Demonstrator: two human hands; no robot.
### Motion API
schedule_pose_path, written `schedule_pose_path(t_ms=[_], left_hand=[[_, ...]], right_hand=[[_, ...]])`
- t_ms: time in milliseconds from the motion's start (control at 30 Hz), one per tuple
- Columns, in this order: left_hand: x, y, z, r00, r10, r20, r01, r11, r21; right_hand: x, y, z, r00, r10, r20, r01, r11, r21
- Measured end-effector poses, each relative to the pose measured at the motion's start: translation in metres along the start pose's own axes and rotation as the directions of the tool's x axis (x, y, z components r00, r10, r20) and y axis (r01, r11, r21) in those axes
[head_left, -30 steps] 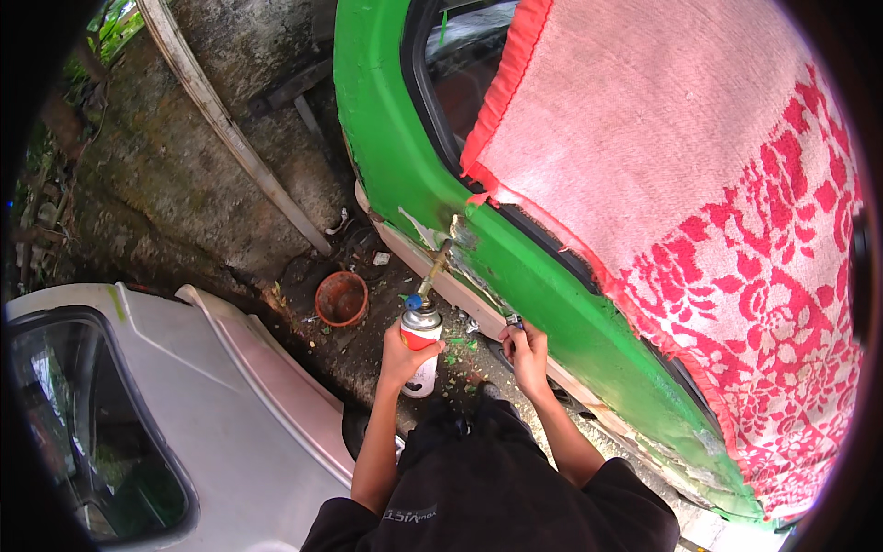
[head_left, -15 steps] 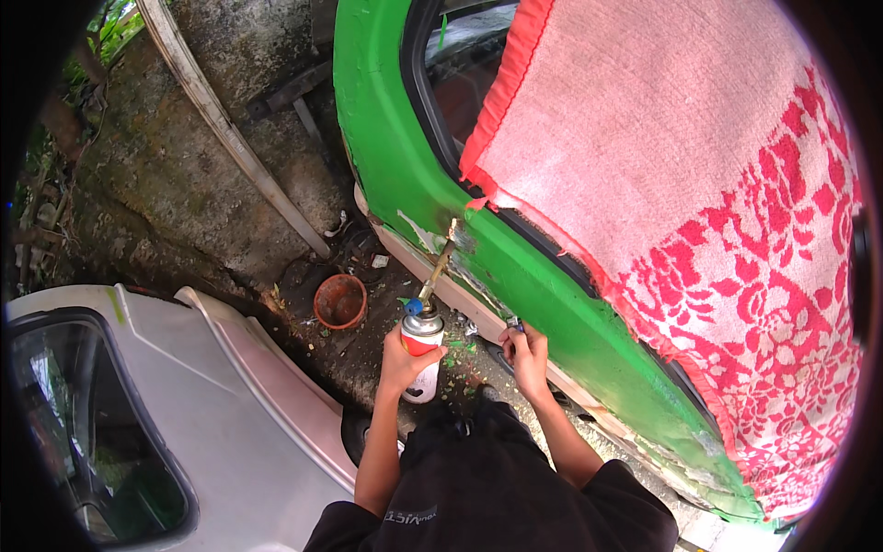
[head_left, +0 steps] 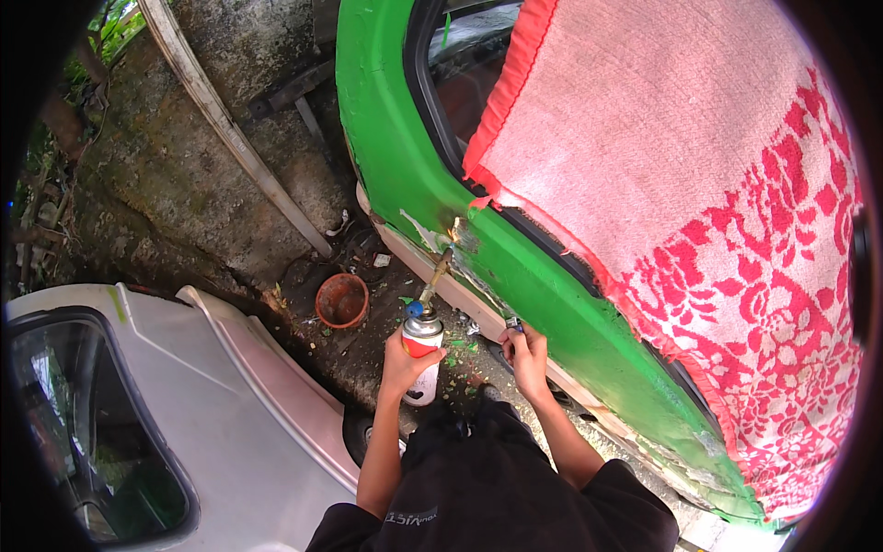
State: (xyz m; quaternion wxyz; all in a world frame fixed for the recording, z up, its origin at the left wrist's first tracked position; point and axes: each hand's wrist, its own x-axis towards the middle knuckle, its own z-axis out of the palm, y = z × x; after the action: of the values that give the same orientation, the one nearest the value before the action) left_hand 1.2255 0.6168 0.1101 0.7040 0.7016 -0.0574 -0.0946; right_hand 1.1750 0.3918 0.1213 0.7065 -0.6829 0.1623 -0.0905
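Red-and-white, a can (head_left: 422, 379) was gripped by the curled left hand (head_left: 402, 362), its nozzle (head_left: 435, 283) angled toward the green car (head_left: 589, 340); a small object (head_left: 514, 324) was pinched by the right hand (head_left: 529, 362).

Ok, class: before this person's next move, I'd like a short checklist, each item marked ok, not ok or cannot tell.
1. Left hand has a firm-looking grip around the white-and-red can: ok.
2. Nozzle tube points away from the right hand, toward the green car: ok.
3. Nozzle tube lit: cannot tell.
4. Small object in the right hand identified: cannot tell, mostly hidden.
5. Patterned cloth well clear of the nozzle tip: not ok, its corner hangs nearby.
6. Hands gloved: not ok, both bare.
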Motion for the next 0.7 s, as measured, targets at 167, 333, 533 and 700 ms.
schedule_pose_path(t_ms=[167,333,533,700], left_hand=[[0.0030,-0.0112,-0.0005,0.999,-0.050,0.023,0.050,0.999,-0.022],[0.0020,-0.0106,0.0042,1.000,-0.006,0.019,0.005,1.000,0.010],[0.0013,-0.0108,0.0012,0.999,-0.020,0.034,0.019,1.000,0.022],[0.0023,-0.0114,0.0000,1.000,-0.025,-0.003,0.025,1.000,0.000]], right_hand=[[-0.0013,0.0038,-0.0005,1.000,0.011,0.001,-0.011,1.000,0.024],[-0.0028,0.0013,-0.0018,1.000,0.006,-0.005,-0.005,0.999,0.053],[-0.0033,0.0006,-0.0034,1.000,0.020,-0.013,-0.020,1.000,0.024],[-0.0048,-0.0046,-0.0024,1.000,0.031,-0.006,-0.030,0.999,0.014]])
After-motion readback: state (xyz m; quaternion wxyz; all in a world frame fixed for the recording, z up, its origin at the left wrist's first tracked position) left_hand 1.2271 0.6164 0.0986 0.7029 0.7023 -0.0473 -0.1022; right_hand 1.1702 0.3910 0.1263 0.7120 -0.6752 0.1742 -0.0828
